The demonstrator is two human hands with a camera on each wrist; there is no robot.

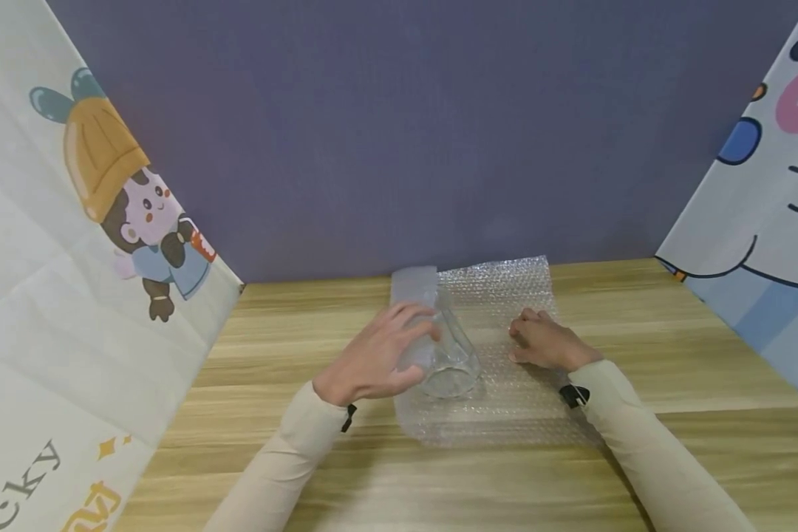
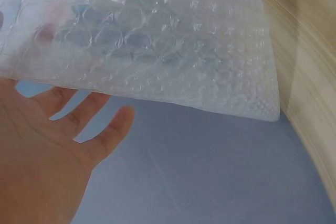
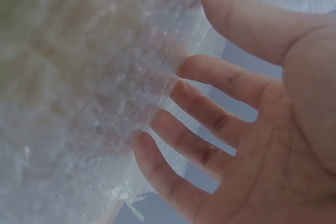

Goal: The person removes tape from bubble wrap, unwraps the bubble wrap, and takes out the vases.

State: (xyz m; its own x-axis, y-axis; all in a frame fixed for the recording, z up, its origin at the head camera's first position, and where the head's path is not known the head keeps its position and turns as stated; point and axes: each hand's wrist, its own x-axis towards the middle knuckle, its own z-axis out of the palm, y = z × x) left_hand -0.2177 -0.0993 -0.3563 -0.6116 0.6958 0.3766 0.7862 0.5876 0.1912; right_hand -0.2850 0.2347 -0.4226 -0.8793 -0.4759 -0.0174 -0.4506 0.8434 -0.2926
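Observation:
A clear glass vessel (image 1: 454, 362), with a wide round base and a narrower top, lies on a sheet of bubble wrap (image 1: 499, 284). Its base faces the near side. The sheet's left part is folded up over the vessel's left side. My left hand (image 1: 389, 351) is at this fold, fingers spread and loosely bent over it; in the left wrist view, the fingers reach the edge of the bubble wrap (image 2: 173, 77). My right hand (image 1: 545, 341) is at the sheet's right side, and its fingertips touch the bubble wrap (image 3: 79, 103) in the right wrist view.
The sheet lies on a wood-grain table (image 1: 292, 332). A plain dark purple-grey panel (image 1: 399, 133) rises at the table's far edge. Printed cartoon cloths hang at the left (image 1: 26, 244) and right (image 1: 765, 244). Each wrist wears a dark strap.

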